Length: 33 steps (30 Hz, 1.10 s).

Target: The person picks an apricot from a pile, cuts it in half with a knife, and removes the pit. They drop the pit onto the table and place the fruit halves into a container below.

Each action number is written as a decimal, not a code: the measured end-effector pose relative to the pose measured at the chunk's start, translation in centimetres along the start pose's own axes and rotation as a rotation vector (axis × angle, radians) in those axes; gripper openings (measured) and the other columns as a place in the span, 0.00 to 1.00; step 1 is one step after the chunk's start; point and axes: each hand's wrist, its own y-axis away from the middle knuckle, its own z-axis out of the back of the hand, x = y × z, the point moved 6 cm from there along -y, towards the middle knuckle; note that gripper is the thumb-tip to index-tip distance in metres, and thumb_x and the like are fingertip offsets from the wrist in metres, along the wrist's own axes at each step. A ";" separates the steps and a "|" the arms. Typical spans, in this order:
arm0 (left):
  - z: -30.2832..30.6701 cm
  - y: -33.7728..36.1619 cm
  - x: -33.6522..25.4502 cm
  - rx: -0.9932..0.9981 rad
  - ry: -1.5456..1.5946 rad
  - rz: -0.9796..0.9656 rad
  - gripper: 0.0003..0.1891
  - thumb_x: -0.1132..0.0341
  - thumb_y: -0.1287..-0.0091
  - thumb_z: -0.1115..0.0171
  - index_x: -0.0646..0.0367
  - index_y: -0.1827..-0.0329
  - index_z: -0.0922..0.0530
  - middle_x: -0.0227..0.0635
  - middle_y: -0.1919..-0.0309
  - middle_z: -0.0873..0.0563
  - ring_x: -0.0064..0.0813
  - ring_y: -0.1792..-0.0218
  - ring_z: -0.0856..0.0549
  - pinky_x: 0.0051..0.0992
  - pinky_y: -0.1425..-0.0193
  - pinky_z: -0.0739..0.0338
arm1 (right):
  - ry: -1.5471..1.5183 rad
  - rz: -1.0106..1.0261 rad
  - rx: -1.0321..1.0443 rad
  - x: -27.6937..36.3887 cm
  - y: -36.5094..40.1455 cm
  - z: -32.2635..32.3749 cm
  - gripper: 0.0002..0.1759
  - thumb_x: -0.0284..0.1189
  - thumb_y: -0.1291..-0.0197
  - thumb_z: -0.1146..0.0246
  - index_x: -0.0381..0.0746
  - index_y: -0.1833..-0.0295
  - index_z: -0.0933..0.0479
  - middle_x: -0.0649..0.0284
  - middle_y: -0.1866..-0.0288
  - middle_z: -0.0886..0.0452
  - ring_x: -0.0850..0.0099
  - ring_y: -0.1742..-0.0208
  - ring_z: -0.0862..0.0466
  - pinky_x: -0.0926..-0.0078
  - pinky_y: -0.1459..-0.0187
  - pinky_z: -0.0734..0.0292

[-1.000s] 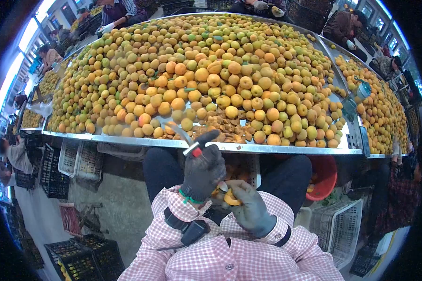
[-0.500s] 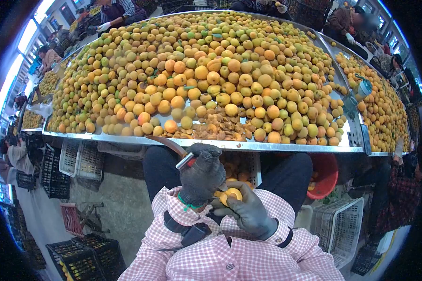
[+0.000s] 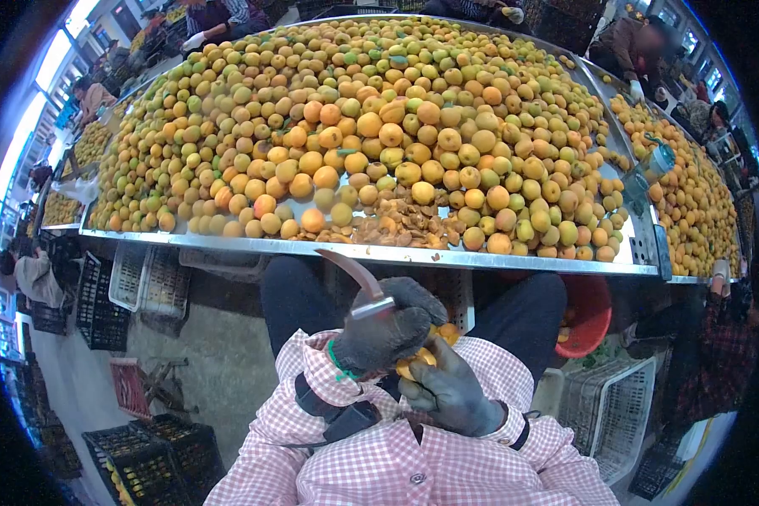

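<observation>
My left hand (image 3: 388,329), in a dark grey glove, is closed around a curved knife (image 3: 352,271). The blade arcs up and to the left, and its metal collar shows above my fist. Against it, my right hand (image 3: 455,392), also gloved, holds an apricot (image 3: 415,364) between thumb and fingers. Orange flesh shows at two spots between the hands, so the fruit looks split; my gloves hide much of it. Both hands are above my lap, in front of the metal table (image 3: 523,263).
Apricots (image 3: 312,160) are heaped on the table, with brown scraps (image 3: 405,223) near its front edge. A red tub (image 3: 586,316) and a pale crate (image 3: 611,413) stand right, black crates (image 3: 156,455) lower left. A clear bottle (image 3: 649,169) sits right; co-workers are around the table.
My left hand has moved right and down onto the apricot, and the blade has swung right with it. The apricot, whole-looking before, now shows as separate orange parts.
</observation>
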 end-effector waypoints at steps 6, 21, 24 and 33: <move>0.1 0.1 1.0 -0.099 0.351 0.020 0.08 0.66 0.35 0.39 0.63 0.61 0.23 0.32 0.75 0.22 0.18 0.83 0.27 0.17 0.81 0.33 | 0.961 0.630 -0.052 0.6 -0.3 0.4 0.22 0.29 0.34 0.47 0.36 0.38 0.44 0.61 0.58 0.31 0.79 0.73 0.30 0.84 0.73 0.32; 3.0 -3.2 0.9 -0.544 0.040 -0.186 0.07 0.64 0.30 0.46 0.58 0.58 0.25 0.23 0.85 0.33 0.15 0.89 0.36 0.19 0.88 0.42 | 0.875 0.838 -0.265 4.9 -3.8 0.2 0.14 0.31 0.36 0.45 0.36 0.48 0.32 0.59 0.62 0.25 0.68 0.63 0.23 0.74 0.61 0.28; 4.4 -5.9 -1.2 -0.575 -0.152 -0.338 0.07 0.66 0.30 0.46 0.58 0.57 0.24 0.22 0.84 0.32 0.14 0.88 0.34 0.18 0.88 0.41 | 0.501 0.588 -0.239 7.4 -6.2 0.5 0.13 0.35 0.31 0.49 0.37 0.51 0.32 0.66 0.67 0.26 0.79 0.70 0.25 0.81 0.69 0.28; 13.5 -6.3 -1.4 -0.518 -0.034 -0.435 0.11 0.70 0.33 0.48 0.62 0.50 0.25 0.22 0.81 0.31 0.15 0.84 0.31 0.17 0.85 0.38 | 0.287 0.003 -0.038 7.1 -13.0 4.0 0.14 0.37 0.34 0.48 0.37 0.58 0.26 0.65 0.73 0.23 0.83 0.86 0.34 0.88 0.89 0.44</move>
